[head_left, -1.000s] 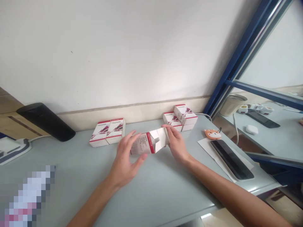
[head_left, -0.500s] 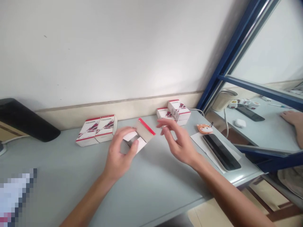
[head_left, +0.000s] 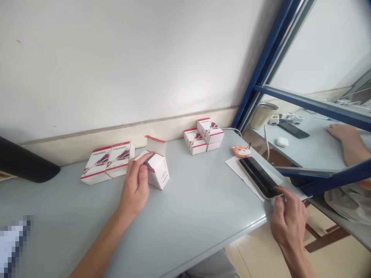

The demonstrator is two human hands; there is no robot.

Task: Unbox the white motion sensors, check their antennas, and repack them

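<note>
My left hand [head_left: 135,186] grips a small white carton with red trim [head_left: 158,170], standing upright on the grey table [head_left: 188,216] with its top flap open. My right hand [head_left: 286,222] is off the table's right edge, below the near end of a black phone [head_left: 257,177]; its fingers are curled and I cannot see anything in them. The phone lies on a white sheet of paper.
Two closed cartons [head_left: 107,162] lie at the back left by the wall, a stack of closed cartons [head_left: 203,136] at the back right. An orange animal-shaped figure [head_left: 241,151] sits beside the phone. A blue frame [head_left: 315,104] separates another table, where another person's arm [head_left: 348,139] rests.
My right hand left the carton and dropped to the table's right edge near the phone. My left hand stood the carton upright on the table. The view swung right.
</note>
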